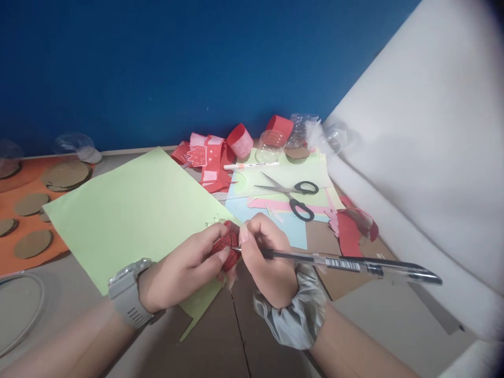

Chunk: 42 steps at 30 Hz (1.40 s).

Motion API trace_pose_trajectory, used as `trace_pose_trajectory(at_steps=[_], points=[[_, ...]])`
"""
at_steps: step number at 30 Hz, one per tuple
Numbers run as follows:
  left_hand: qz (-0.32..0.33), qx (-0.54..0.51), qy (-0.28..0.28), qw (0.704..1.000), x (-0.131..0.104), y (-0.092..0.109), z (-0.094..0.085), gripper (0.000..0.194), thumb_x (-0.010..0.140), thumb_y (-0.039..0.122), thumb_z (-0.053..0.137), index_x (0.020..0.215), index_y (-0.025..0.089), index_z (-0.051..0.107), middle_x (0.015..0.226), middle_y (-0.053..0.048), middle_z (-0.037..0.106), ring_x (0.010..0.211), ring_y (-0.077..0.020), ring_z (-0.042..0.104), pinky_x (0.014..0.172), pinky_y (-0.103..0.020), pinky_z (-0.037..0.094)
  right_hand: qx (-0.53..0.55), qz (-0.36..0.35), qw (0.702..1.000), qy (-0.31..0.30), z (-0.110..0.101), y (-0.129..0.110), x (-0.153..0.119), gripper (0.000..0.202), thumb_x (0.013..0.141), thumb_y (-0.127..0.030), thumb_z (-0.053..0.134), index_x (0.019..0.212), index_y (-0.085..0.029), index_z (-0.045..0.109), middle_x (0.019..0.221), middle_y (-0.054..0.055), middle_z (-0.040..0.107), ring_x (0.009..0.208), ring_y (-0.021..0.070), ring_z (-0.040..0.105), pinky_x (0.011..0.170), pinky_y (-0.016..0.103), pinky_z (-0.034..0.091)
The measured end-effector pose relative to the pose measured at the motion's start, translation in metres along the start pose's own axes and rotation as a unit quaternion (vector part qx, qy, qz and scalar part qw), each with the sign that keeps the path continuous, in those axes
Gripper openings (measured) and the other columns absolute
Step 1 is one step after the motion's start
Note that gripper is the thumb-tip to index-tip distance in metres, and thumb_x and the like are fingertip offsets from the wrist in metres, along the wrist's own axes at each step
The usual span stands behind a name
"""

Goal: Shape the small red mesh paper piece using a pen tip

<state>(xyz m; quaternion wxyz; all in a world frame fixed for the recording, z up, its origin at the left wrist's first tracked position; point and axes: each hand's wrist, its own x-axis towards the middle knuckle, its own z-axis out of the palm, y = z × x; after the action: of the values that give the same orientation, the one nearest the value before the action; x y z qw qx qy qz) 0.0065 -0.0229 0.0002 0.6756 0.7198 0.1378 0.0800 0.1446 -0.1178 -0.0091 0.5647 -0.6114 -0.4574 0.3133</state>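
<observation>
Between my hands is a small red piece (227, 244) covered with a dark crossed pattern. My left hand (189, 268), with a grey watch at the wrist, pinches it from the left. A black pen (342, 264) with a clear cap on its rear end is held in the fingers of my right hand (270, 260), its tip touching the right side of the red piece. A grey scrunchie circles my right wrist. Beneath and behind my left hand lies a light green sheet (137, 210).
Black-handled scissors (293, 193) lie open on stacked coloured papers behind my right hand. Red paper shapes (212, 160), a marker (252, 165) and clear plastic cups (270, 148) are farther back. Cardboard discs (65, 176) rest on orange paper (59, 241) at left. A white padded surface (425, 131) rises right.
</observation>
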Motion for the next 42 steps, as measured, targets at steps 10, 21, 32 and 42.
trace_pose_trajectory(at_steps=[10,21,32,42], points=[[-0.007,-0.033,-0.016,0.999,-0.0024,-0.0008,-0.0003,0.017,0.102,0.02,0.034,0.088,0.019,0.044,0.079,0.001,0.057,0.075,-0.014,0.054,0.072,-0.026,0.042,-0.001,-0.001,1.0,0.012,0.0004,0.0016,-0.0009,0.026,0.094,-0.026,0.048,0.07,-0.021,0.039,0.06,-0.005,0.037,0.054,0.0096,0.037,0.051,0.023,0.031],[-0.002,-0.035,-0.012,0.999,-0.001,0.0003,-0.0004,0.018,0.102,0.017,0.034,0.087,0.018,0.045,0.08,0.002,0.057,0.074,-0.0132,0.053,0.072,-0.025,0.042,0.002,-0.021,1.0,0.019,0.0004,0.0006,0.001,0.027,0.095,-0.024,0.045,0.07,-0.021,0.039,0.061,-0.005,0.037,0.057,0.0097,0.036,0.052,0.023,0.031],[0.001,-0.05,-0.013,0.999,-0.001,-0.0019,-0.0016,0.017,0.101,0.018,0.036,0.089,0.017,0.048,0.083,0.001,0.056,0.077,-0.0137,0.052,0.075,-0.026,0.042,0.059,-0.004,0.998,-0.014,0.0006,0.0005,-0.0025,0.022,0.09,-0.016,0.05,0.071,-0.022,0.04,0.055,-0.007,0.042,0.049,0.008,0.04,0.048,0.021,0.031],[-0.005,-0.052,-0.011,0.999,-0.0012,0.0009,-0.001,0.017,0.1,0.016,0.036,0.087,0.018,0.046,0.081,0.001,0.056,0.076,-0.0132,0.052,0.073,-0.025,0.043,0.034,-0.005,0.999,-0.018,0.0005,0.0014,-0.0015,0.023,0.09,-0.017,0.049,0.07,-0.022,0.038,0.054,-0.007,0.04,0.046,0.0074,0.038,0.044,0.022,0.028]])
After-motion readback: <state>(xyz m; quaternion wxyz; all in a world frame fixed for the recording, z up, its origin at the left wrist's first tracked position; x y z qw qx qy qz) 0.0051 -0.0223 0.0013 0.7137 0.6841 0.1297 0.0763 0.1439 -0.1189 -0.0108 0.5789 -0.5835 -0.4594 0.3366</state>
